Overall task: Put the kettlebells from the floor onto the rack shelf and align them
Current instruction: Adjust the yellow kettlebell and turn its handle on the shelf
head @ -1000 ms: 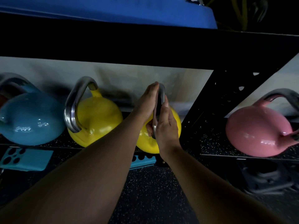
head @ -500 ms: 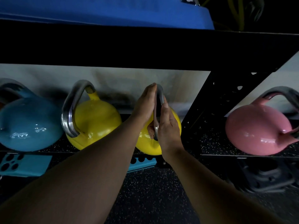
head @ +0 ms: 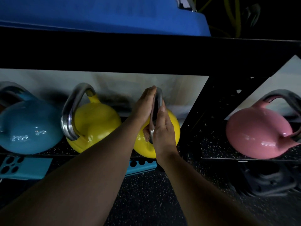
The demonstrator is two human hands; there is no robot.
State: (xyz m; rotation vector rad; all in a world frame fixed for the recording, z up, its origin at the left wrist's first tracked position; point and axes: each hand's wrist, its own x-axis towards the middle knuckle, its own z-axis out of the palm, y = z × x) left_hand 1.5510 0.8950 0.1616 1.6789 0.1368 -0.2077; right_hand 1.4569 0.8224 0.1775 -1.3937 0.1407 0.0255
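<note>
Black steel rack shelf [head: 53, 153] carrying three kettlebells in the left bay: a blue kettlebell [head: 27, 128] at the left edge, a yellow kettlebell [head: 96, 124] just beside it, then a second yellow kettlebell [head: 171, 128] sitting near the shelf's front edge, partly hidden behind both hands. Clamping that second bell's steel handle [head: 158, 101] from either side: left hand [head: 143, 106] lying flat against the left of the loop, thumb hooking underneath, right hand [head: 164, 131] pressing on the right, fingers [head: 162, 111] closing over the metal. Standing just right of this bell, a slanted, perforated black upright [head: 208, 111], crowding the space on that side. Resting beyond it in the next bay, well apart, a pink kettlebell [head: 257, 132] with its handle leaning rightward. Overhanging everything, a thick black beam [head: 146, 53] with a blue pad [head: 97, 13] lying on top. Showing below the shelf, teal perforated brackets [head: 24, 168] and speckled black floor [head: 146, 193].
</note>
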